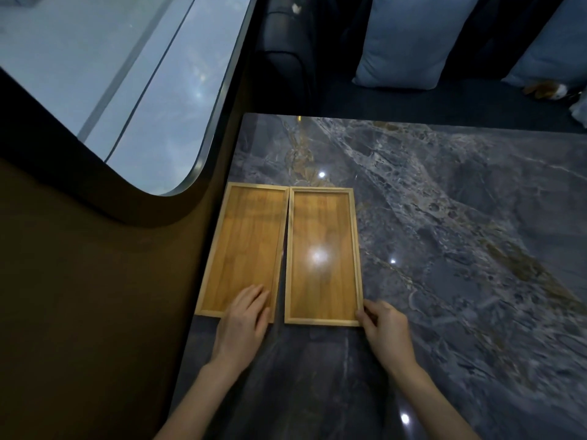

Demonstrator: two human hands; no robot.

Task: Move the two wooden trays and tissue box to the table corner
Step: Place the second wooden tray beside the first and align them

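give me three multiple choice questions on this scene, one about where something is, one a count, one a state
1. Where does the left hand rest?
A. on the near end of the left rectangular wooden tray
B. on the blue cushion
C. flat on the bare marble table

2. How many wooden trays lie on the dark grey marble table?
A. one
B. two
C. three

3. What state are the trays in?
A. stacked on each other
B. full of tissues
C. empty, side by side

Answers:
1. A, its fingers lie inside the tray's near end.
2. B, the left tray and the right rectangular wooden tray are the only ones in view.
3. C, both show bare wood, with a narrow gap between them; the right hand grips the right tray's near right corner.
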